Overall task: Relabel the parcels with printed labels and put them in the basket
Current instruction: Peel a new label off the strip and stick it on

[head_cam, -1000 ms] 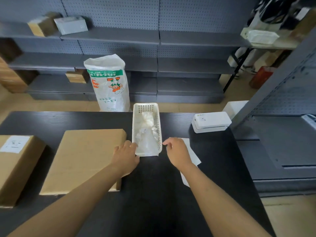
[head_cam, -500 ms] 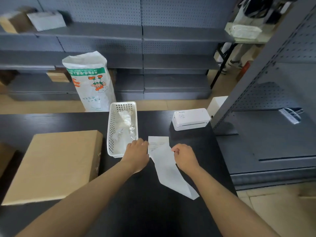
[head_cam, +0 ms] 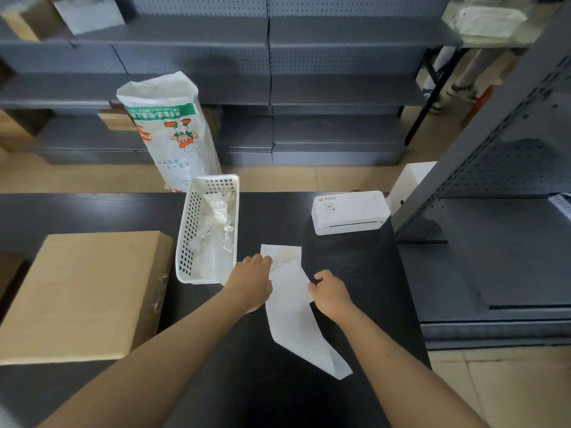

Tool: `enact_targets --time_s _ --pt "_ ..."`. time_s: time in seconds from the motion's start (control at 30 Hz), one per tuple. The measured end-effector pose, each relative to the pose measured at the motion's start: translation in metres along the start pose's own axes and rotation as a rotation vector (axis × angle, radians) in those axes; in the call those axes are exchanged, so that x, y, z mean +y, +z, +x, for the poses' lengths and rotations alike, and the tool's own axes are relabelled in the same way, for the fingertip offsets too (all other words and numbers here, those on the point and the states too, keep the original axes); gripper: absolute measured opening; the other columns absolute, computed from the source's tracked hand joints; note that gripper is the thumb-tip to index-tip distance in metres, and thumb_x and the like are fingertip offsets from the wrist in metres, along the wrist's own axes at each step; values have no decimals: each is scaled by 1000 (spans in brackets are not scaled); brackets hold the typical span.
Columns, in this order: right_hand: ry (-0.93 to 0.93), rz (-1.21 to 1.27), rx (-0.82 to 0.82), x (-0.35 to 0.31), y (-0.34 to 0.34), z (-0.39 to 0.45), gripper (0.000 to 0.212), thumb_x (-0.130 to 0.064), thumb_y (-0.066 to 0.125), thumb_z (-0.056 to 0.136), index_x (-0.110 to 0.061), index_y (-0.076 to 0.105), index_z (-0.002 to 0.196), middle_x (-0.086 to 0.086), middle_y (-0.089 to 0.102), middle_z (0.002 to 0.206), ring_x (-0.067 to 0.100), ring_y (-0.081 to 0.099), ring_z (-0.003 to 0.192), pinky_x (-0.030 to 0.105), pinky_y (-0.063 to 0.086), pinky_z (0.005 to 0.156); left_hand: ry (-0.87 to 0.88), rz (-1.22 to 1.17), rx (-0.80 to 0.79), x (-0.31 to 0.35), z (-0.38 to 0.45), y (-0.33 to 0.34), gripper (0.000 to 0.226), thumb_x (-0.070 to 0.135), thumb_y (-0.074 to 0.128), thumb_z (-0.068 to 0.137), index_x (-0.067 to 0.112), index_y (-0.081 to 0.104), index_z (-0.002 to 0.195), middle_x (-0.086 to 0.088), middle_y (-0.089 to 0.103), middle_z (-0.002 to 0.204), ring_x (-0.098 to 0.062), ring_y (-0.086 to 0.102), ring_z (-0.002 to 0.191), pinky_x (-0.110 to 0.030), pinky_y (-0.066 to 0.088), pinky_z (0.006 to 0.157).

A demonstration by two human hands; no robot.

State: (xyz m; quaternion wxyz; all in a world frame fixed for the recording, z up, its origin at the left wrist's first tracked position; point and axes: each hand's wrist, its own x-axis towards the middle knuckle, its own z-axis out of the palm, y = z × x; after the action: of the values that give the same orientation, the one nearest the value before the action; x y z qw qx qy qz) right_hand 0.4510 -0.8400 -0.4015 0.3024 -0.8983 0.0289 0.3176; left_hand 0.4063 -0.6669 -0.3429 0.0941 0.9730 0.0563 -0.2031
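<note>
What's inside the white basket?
The white basket holds crinkly clear plastic bags, lying loosely along it. What is in the bags, or under them, cannot be made out.

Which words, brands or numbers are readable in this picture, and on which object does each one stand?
None can be quoted with certainty.
White sack: green band of characters and lines below a cartoon figure, too blurred to read.
Label printer: small logo with characters on its top, too small.
Printed label under the left hand: faint print lines, unreadable.
Cardboard parcel: no text visible.
</note>
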Motion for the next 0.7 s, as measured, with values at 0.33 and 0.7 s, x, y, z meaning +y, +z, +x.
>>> enact_targets --time_s 0.33,0.7 --pt "30 147 -15 4 17 11 21 -17 68 83 -22 59 101 -3 63 97 13 61 90 25 50 77 23 -74 -53 7 4 23 43 21 47 96 13 38 137 -7 45 139 -25 47 120 -36 40 100" --pt "86 329 11 5 20 8 12 -14 55 92 -19 65 91 -1 67 98 18 64 91 39 56 86 93 7 24 2 23 37 55 31 57 94 18 35 143 -6 38 143 -23 44 126 -33 39 104"
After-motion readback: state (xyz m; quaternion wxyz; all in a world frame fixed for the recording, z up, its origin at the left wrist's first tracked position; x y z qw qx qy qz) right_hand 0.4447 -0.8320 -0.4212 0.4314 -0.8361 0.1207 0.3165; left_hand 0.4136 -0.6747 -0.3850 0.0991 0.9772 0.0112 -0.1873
